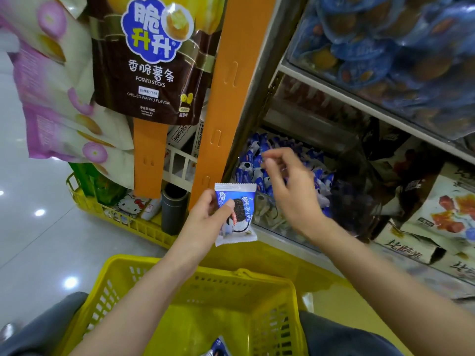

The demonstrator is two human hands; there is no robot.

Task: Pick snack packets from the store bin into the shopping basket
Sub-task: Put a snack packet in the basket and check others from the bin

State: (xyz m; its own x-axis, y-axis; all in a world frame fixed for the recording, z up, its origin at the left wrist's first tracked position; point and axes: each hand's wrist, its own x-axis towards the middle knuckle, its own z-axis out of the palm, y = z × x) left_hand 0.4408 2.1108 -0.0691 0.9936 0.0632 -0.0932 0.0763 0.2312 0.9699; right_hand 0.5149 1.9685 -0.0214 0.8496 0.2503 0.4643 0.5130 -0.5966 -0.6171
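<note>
Two hands are working at once, so there are two places for a slip. Far left, the potato sticks bag (154,60) is hanging from the orange strip (223,98), and the left hand (203,214) is hovering just beside the strip's lower end; a careless swing could be knocking that display loose. The left hand is pinching one snack packet (235,214), thumb pressing on the printed face and fingers curling behind, and it is gripping only the packet's left edge, so the glossy film could be sliding free. Below, the shopping basket (154,265) is waiting with another packet (218,348) lying in its bottom, but the held one looks to be hanging beyond the far rim rather than over the opening. Letting go now would likely be sending it to the floor. Moving right, the right hand (288,186) is blurring above the store bin (277,231), fingers curling with thumb and forefinger close together; whether they are nipping anything cannot be told. The heaped blue-and-white packets (246,165) are crowding under it, so a hasty grab could be dragging neighbours over the front wall.
</note>
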